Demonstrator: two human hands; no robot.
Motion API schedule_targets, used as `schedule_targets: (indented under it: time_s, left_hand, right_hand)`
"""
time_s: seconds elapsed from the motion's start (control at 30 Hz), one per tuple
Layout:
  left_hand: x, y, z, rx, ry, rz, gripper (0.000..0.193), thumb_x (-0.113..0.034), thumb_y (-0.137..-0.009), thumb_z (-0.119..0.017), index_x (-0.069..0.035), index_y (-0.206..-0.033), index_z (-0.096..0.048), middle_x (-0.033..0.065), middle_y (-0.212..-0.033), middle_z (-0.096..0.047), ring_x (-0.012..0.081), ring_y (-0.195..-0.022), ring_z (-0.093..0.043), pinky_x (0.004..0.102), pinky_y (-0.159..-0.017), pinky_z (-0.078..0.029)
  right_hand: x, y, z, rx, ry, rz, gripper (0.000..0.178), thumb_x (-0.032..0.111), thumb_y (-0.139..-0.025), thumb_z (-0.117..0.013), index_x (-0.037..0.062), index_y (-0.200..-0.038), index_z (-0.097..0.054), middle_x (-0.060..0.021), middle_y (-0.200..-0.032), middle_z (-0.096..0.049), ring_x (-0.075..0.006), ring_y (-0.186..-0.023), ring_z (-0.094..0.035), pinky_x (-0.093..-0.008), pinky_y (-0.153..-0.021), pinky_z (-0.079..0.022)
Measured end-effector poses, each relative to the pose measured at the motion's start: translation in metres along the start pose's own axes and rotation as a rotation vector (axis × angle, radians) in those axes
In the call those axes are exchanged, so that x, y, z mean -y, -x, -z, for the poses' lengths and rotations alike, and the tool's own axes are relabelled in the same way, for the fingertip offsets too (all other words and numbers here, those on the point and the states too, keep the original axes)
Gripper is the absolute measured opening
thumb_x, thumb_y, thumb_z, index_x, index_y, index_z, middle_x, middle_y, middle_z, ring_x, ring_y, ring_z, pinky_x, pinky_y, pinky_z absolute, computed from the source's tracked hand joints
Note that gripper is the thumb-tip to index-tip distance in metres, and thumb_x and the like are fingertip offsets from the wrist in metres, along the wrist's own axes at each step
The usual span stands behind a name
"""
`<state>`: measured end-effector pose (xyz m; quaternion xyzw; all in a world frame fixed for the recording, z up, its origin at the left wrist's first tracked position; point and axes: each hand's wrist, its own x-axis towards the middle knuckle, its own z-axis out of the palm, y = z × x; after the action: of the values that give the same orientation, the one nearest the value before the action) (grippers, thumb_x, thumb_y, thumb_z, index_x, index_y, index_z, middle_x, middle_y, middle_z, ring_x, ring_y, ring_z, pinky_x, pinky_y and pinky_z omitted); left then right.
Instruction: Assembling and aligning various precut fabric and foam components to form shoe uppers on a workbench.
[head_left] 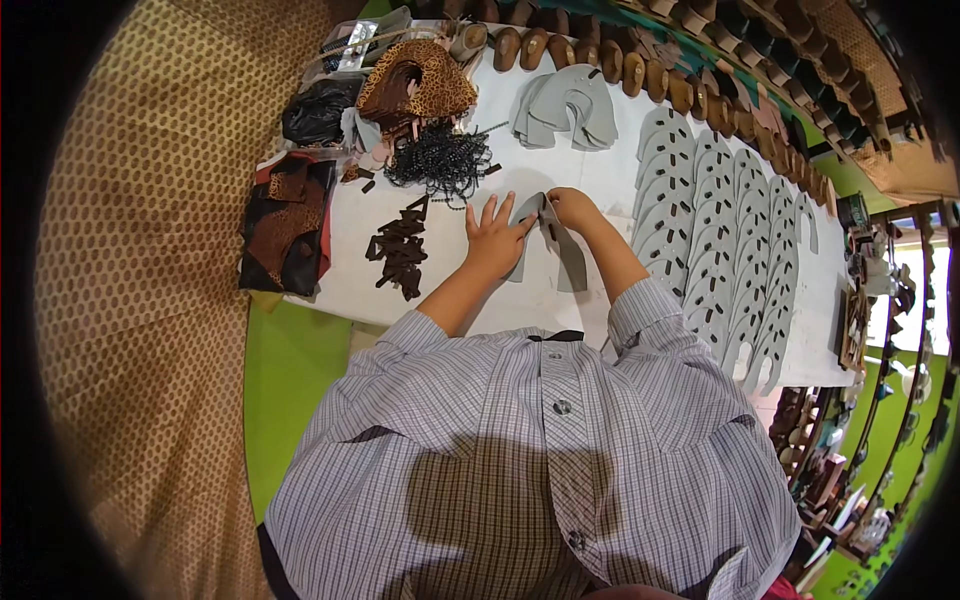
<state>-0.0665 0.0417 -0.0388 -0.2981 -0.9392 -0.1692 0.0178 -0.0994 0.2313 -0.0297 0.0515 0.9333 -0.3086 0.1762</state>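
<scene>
While the white worktable (350, 290) stretches across the upper half of the head view, overlapping rows of pale grey cut-out shoe-upper pieces with slots (715, 230) cover its right side, and a smaller heap of the same grey pieces (565, 110) lies near the far edge beside a line of brown wooden shoe lasts (600, 55). At the table's left end sit folded brown and black patterned fabrics (285, 225), a leopard-print bundle (420, 80), a tangle of black cord (440, 160) and a scatter of small dark brown leather strips (398, 250). Near the middle lies the grey U-shaped shoe-upper piece (565, 255). The left hand (493, 240) rests flat on its left arm with fingers spread, while the right hand (570, 207) curls at its top, fingertips pinching the grey edge.
</scene>
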Motion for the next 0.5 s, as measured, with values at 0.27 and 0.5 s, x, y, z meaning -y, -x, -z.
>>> schedule_targets:
  time_s: [0.27,0.5]
  left_hand:
    - [0.000,0.001,-0.004,-0.014,-0.008,0.015,0.042,-0.017,-0.079,-0.052,-0.034,-0.117,-0.058,0.0105,-0.139,-0.035,0.0334,-0.129,-0.028,0.0613,-0.103,-0.008]
    - [-0.002,0.001,-0.001,0.018,-0.020,0.032,0.039,-0.018,-0.079,-0.052,-0.034,-0.114,-0.059,0.0096,-0.139,-0.036,0.0331,-0.129,-0.028,0.0612,-0.103,-0.008]
  right_hand:
    - [0.017,0.018,0.000,-0.098,0.147,0.016,0.021,0.018,-0.074,-0.058,0.0059,-0.089,-0.068,-0.0156,-0.088,-0.065,-0.0326,-0.082,-0.062,-0.0367,-0.074,-0.049]
    - [0.029,0.024,0.005,-0.075,0.181,-0.028,0.023,0.022,-0.073,-0.059,0.0066,-0.087,-0.069,-0.0141,-0.087,-0.066,-0.0306,-0.080,-0.063,-0.0370,-0.072,-0.050]
